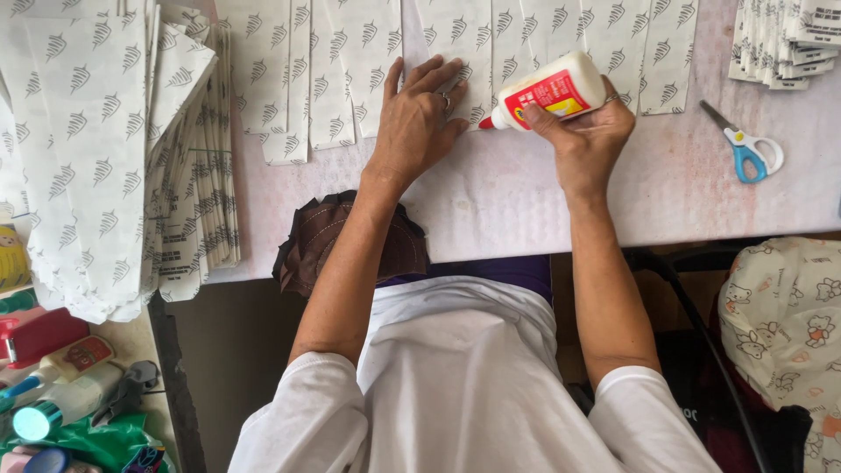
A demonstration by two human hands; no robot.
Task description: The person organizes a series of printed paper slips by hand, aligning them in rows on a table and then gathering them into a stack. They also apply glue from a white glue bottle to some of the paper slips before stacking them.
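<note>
left hand (419, 123) flat on white leaf-printed paper sheet (455, 52); right hand (585, 140) gripping white red-labelled plastic glue bottle (547, 95), nozzle at sheet edge; row overlapped, gluing probably just begun.

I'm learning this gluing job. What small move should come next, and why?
Probably squeeze and draw the glue bottle along the sheet's edge. Its red tip already touches the paper beside the left hand, which lies flat on the sheet, while the right hand grips the bottle tilted down.
</note>
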